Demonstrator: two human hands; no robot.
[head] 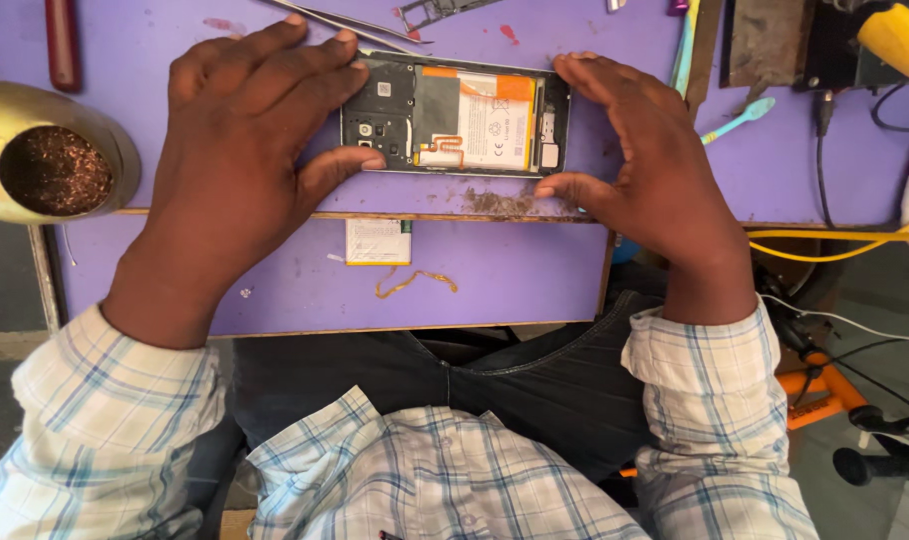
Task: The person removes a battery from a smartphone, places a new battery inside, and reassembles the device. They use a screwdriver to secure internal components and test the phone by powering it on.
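Opened phone (455, 115), back cover off, is clamped flat on the purple bench (275, 290) between the left hand (240, 150) and right hand (630, 165), fingers closed on its short ends. Light, stiff and fragile; best gripped by the frame edges, away from the battery (490, 125)

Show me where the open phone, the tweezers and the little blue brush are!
open phone (475, 125), head view, on its white battery.
tweezers (350, 22), head view, mid-length of the metal arms.
blue brush (743, 118), head view, on its handle.
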